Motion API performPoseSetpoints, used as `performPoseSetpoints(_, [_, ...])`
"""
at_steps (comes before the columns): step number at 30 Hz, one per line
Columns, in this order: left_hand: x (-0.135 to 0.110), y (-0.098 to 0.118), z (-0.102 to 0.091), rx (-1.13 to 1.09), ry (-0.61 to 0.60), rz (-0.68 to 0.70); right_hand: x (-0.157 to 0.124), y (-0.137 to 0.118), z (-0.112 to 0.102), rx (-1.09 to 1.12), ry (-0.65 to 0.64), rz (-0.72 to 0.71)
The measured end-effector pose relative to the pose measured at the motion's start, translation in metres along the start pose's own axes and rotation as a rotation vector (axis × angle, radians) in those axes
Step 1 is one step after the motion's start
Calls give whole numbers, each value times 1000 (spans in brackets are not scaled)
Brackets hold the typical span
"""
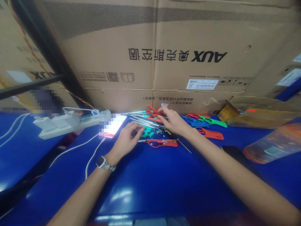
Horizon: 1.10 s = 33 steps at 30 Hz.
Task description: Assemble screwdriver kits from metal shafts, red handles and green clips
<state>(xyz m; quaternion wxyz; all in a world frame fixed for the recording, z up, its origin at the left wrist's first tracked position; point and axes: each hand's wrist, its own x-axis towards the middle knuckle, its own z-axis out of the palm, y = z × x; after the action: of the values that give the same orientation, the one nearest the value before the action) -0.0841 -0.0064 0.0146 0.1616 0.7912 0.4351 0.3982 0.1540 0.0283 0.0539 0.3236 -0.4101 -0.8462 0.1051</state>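
Note:
My left hand, wearing a watch, is curled at the left of a pile of lighter parts. Its thumb and index finger come close together; what they hold, if anything, is hidden. Small green plastic pieces lie beside its fingertips. My right hand reaches over the back of the pile, its fingers closed on a red lighter shell. Several metal lighter tubes lie between the hands. In front of them is an open red lighter half with parts inside. A thin screwdriver points toward me.
Blue, green and red lighter shells lie to the right. A lit phone on a cable and a white power strip are at left. A dark phone-like object and a plastic jar lie right. A big carton stands behind.

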Motion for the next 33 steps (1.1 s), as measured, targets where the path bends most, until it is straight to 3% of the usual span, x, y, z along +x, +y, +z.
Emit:
performPoseSetpoints(5, [-3,6,3,-19,-96,76,-43,-16,8,363,24,182])
performPoseSetpoints(9, [-5,6,5,36,-217,129,-58,-15,13,349,37,237])
performPoseSetpoints(16, [-6,7,3,-65,-114,88,-64,-18,5,258,-101,221])
performPoseSetpoints(20, [-7,13,4,-21,-83,136,-65,-16,-3,268,-88,245])
performPoseSetpoints(24, [-11,24,10,196,-243,310,-73,-8,-10,158,-58,249])
performPoseSetpoints(27, [-15,31,19,347,-363,369,-87,-5,-11,-48,-132,227])
performPoseSetpoints(33, [-18,36,27,517,-396,394,-107,-16,-5,-347,-261,178])
